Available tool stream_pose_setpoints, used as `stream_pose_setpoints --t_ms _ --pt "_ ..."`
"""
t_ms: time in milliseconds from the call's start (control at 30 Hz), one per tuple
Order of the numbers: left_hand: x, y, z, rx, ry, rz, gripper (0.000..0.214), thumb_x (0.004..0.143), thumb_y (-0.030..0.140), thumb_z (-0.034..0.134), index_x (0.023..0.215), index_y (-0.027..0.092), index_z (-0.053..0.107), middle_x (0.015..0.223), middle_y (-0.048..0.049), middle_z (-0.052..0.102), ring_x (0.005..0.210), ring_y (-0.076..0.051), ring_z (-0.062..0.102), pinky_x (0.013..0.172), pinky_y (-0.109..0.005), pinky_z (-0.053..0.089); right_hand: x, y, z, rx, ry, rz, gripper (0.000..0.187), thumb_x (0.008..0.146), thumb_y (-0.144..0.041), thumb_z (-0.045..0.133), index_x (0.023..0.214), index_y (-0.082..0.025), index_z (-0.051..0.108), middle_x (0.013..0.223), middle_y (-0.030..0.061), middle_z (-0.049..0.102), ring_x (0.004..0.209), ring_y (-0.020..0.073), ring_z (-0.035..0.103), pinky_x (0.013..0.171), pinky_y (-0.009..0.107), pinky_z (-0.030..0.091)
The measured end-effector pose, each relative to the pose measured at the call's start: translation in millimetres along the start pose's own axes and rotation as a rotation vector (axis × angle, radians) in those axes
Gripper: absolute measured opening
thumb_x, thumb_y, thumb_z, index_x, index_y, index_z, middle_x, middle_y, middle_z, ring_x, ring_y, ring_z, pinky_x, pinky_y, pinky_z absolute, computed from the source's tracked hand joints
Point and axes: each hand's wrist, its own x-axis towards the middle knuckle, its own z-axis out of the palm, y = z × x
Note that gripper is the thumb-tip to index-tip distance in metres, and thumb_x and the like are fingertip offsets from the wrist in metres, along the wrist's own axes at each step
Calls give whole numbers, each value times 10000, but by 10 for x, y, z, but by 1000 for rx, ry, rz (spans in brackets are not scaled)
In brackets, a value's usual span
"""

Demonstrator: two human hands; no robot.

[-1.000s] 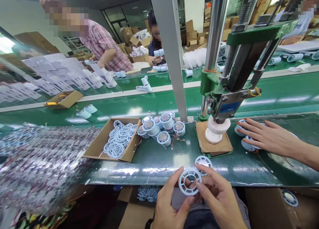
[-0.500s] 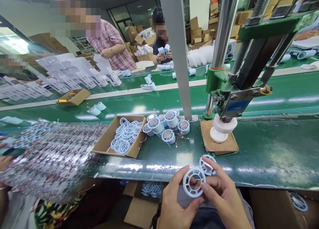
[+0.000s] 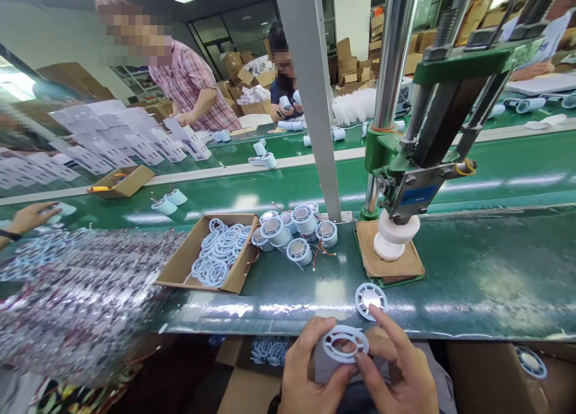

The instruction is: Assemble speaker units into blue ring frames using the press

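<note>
Both my hands hold a pale blue plastic ring [image 3: 344, 343] with spokes, just below the front edge of the green bench [image 3: 472, 282]. My left hand [image 3: 306, 378] pinches its left rim with thumb and fingers. On the ring's right side my right hand [image 3: 400, 372] grips it with fingers closed. A round fan part [image 3: 370, 299] with a shiny centre lies on the bench just above my hands. Behind it a green hand press [image 3: 405, 162] stands with a white block [image 3: 393, 234] on a cardboard pad [image 3: 389, 261].
An open cardboard box [image 3: 202, 252] holds several blue rings. Several round motor parts [image 3: 292, 234] with wires lie beside it. A heap of wired parts [image 3: 76, 288] fills the left. A grey post [image 3: 315, 102] rises mid-bench. Other people work across the conveyor; a hand [image 3: 27, 219] reaches in at far left.
I have tilted the ring flatter and lowered it slightly. The other person's hand at the right bench withdrew earlier. A hand has come into view at far left.
</note>
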Motion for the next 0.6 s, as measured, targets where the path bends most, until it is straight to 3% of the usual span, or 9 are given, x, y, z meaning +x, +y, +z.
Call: stream_pose_setpoints --t_ms 300,400,467,600 --pt "-2 43 25 -30 31 7 420 802 440 819 1137 210 713 1097 -116 735 979 -264 720 883 -348 603 -26 40 -18 -76 -14 -28 473 1003 -269 550 1468 -218 479 874 71 798 761 194 769 790 298 628" --pt "101 199 12 -121 -23 34 476 828 516 777 1156 186 681 1031 -105 715 945 -244 700 863 -323 579 56 18 -62 -129 -76 -167 593 941 -121 573 1503 -239 427 895 50 799 740 175 765 744 258 632" --pt "203 337 -3 -212 -94 41 540 844 605 722 1152 167 659 974 -92 684 906 -225 675 830 -297 554 129 -8 -81 -180 -103 -274 630 888 -40 586 1469 -256 474 906 43 796 749 170 761 716 241 628" --pt "367 543 -16 -265 -222 35 381 897 564 675 909 185 633 846 -35 583 786 -172 580 717 -249 474 243 -58 -63 -231 -99 -430 434 884 -17 538 1255 -215 645 833 59 782 682 174 733 613 241 607"
